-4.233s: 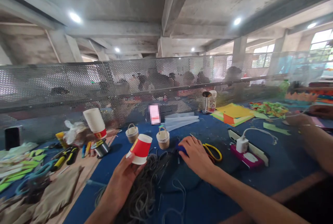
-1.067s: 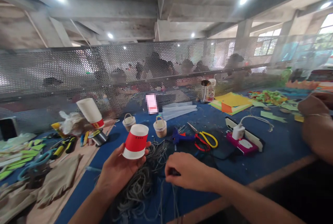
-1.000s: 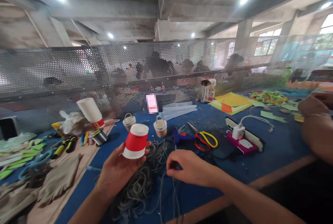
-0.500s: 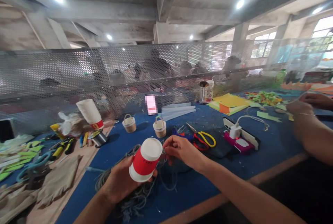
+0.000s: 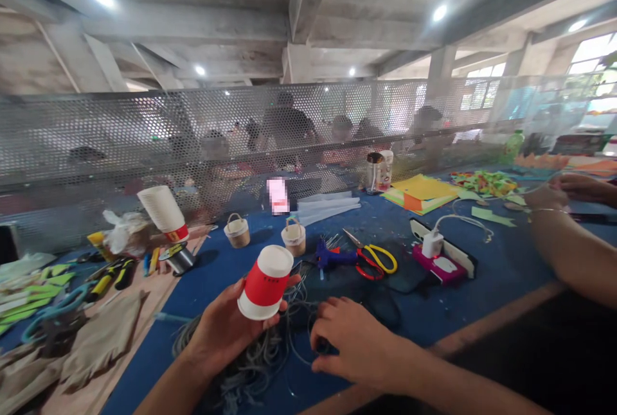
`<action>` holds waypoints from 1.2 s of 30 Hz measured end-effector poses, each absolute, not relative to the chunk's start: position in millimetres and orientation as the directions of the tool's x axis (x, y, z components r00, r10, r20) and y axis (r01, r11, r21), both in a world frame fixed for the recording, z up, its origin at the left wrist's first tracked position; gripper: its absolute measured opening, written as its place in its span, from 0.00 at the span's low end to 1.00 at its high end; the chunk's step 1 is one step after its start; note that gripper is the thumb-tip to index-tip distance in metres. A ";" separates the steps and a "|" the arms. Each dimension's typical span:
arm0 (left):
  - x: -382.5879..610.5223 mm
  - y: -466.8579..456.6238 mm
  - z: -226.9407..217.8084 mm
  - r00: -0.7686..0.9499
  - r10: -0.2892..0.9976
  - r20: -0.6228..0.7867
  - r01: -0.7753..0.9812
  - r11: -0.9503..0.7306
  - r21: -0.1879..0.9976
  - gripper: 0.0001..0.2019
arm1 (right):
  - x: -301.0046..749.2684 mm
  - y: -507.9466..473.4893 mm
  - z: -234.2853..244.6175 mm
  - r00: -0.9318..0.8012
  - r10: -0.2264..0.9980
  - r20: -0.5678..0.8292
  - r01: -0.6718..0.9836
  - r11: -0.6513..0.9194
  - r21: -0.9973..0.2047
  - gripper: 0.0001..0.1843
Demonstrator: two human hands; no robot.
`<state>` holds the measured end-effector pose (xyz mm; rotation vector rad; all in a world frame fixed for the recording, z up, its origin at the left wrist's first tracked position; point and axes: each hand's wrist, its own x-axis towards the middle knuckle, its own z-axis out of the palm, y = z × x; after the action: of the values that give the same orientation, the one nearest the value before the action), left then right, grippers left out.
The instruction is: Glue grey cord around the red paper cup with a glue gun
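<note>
My left hand (image 5: 224,328) is closed around a red and white paper cup (image 5: 264,286), held tilted above the table with its closed end up. Below the cup lies a tangled bundle of grey cord (image 5: 253,363), partly hidden by my left hand and arm. My right hand (image 5: 349,341) is low over the loose cord strands at the right of the bundle, fingers bent and thumb apart, with no object visible in it. Beyond the cup stand two small handled baskets (image 5: 237,232) (image 5: 294,239). A blue glue gun (image 5: 332,256) lies beside scissors (image 5: 378,259) with red and yellow handles.
A stack of paper cups (image 5: 162,211), a wire spool (image 5: 179,258) and gloves (image 5: 103,341) are at left. A phone (image 5: 446,248) with a white charger (image 5: 432,245) and coloured paper (image 5: 424,190) lie right. A co-worker's arm (image 5: 569,235) reaches in; a perforated screen (image 5: 231,145) stands behind.
My right hand has left the cup's side and moved down toward me, over the cord, its pinch loosened. The cup in my left hand has risen slightly and shifted left.
</note>
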<state>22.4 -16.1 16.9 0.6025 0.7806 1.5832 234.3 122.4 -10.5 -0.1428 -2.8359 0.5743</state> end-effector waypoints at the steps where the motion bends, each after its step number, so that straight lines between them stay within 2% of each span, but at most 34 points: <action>1: 22.1 -16.4 16.2 -0.158 0.986 -0.048 -0.637 -0.065 0.768 0.30 | 232.7 120.3 -14.0 -0.965 0.150 0.214 0.059 0.923 -0.380 0.12; 6: 20.4 -16.2 14.1 -0.155 0.987 -0.050 -0.650 -0.063 0.757 0.29 | 225.3 118.6 -18.8 -0.948 0.189 0.257 0.059 0.895 -0.441 0.02; 9: 20.4 -15.4 14.7 -0.156 0.987 -0.048 -0.644 -0.065 0.762 0.25 | 224.9 122.1 -13.3 -0.907 0.299 0.296 0.062 0.791 -0.609 0.02; 12: 21.0 -15.5 14.5 -0.131 0.990 -0.048 -0.643 -0.048 0.765 0.20 | 223.0 128.2 -4.5 -0.863 0.448 0.235 0.050 0.539 -0.841 0.02; 15: 20.9 -17.7 11.6 -0.084 0.995 -0.049 -0.622 -0.014 0.783 0.18 | 215.3 135.0 4.1 -0.868 0.477 0.138 -0.048 0.197 -0.979 0.06; 18: 19.7 -20.5 6.9 -0.056 0.998 -0.042 -0.590 0.001 0.807 0.21 | 203.9 139.0 9.9 -0.868 0.484 0.109 -0.104 0.036 -0.994 0.11; 22: 19.4 -21.3 2.7 -0.019 0.999 -0.027 -0.595 0.010 0.804 0.23 | 192.3 140.5 15.4 -0.853 0.514 0.090 -0.109 -0.008 -0.994 0.13; 26: 20.6 -21.3 3.0 0.043 0.999 0.008 -0.620 0.020 0.784 0.26 | 189.3 144.0 20.6 -0.872 0.486 0.060 -0.131 -0.113 -0.985 0.12; 32: 7.3 -25.4 8.1 -0.115 0.993 -0.040 -0.706 -0.053 0.706 0.22 | 199.2 162.3 25.3 -0.915 0.396 0.072 -0.182 -0.247 -0.952 0.13; 36: -3.6 -23.0 12.0 -0.243 0.970 -0.032 -0.722 -0.158 0.674 0.22 | 207.6 177.4 28.4 -0.901 0.411 0.138 -0.269 -0.282 -0.921 0.13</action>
<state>-3.6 -23.0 12.0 0.4927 0.6877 1.7107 207.6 177.4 28.4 -0.1758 -1.5538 2.2158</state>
